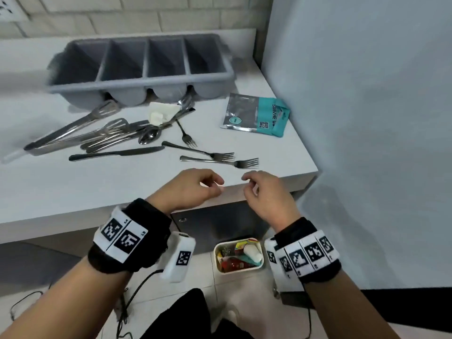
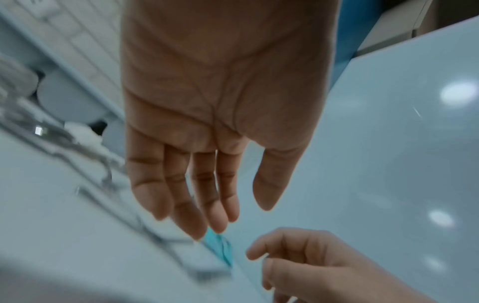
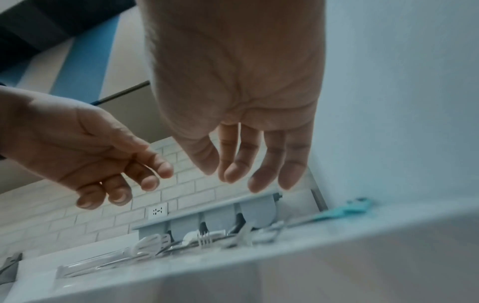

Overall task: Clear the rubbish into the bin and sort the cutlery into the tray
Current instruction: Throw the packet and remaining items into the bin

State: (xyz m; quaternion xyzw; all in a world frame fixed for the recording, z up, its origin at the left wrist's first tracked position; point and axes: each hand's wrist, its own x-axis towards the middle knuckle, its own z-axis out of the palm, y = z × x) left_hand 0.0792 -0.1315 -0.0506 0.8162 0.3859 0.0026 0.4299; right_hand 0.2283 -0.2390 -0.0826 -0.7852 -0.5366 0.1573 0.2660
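A grey four-compartment cutlery tray (image 1: 137, 80) stands at the back of the white counter (image 1: 73, 192); its compartments look empty. In front of it lie tongs (image 1: 71, 129), slotted spatulas, a spoon (image 1: 149, 135), a knife (image 1: 117, 154) and three forks (image 1: 220, 163). A crumpled white tissue (image 1: 162, 112) sits on the pile. A teal and silver pouch (image 1: 255, 115) lies to the right. My left hand (image 1: 210, 185) (image 2: 223, 205) and right hand (image 1: 252, 184) (image 3: 233, 168) hover over the counter's front edge, fingers loosely curled, holding nothing.
A small white bin (image 1: 242, 269) with wrappers and a cup in it stands on the floor below the counter edge, between my wrists. A pale wall (image 1: 367, 118) bounds the counter on the right. Tiled wall with a socket (image 3: 157, 210) runs behind the tray. Cables lie on the floor.
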